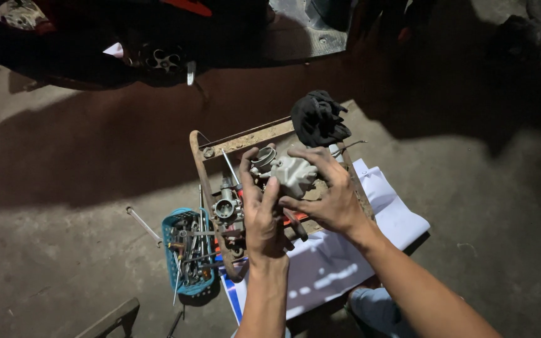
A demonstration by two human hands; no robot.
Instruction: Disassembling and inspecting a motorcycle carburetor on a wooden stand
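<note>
Both hands, left hand [263, 219] and right hand [328, 199], hold the grey metal engine part [288, 173], fingers wrapped around it. Best keep it low over the wooden tray [203, 169]; any loose small pieces are probably hidden beneath the palms.

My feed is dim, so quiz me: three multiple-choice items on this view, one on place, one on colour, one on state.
1. Where is the tool basket?
A. On the white sheet
B. On the floor, beside the wooden stand
C. In a hand

2. What colour is the basket?
A. Blue
B. Red
C. Yellow

3. How is the grey metal part held?
A. Lying untouched
B. By one hand only
C. By both hands

Key: 1 B, it sits on concrete beside the wooden stand; 2 A, its rim is blue; 3 C, the left hand and right hand both grip it.
</note>
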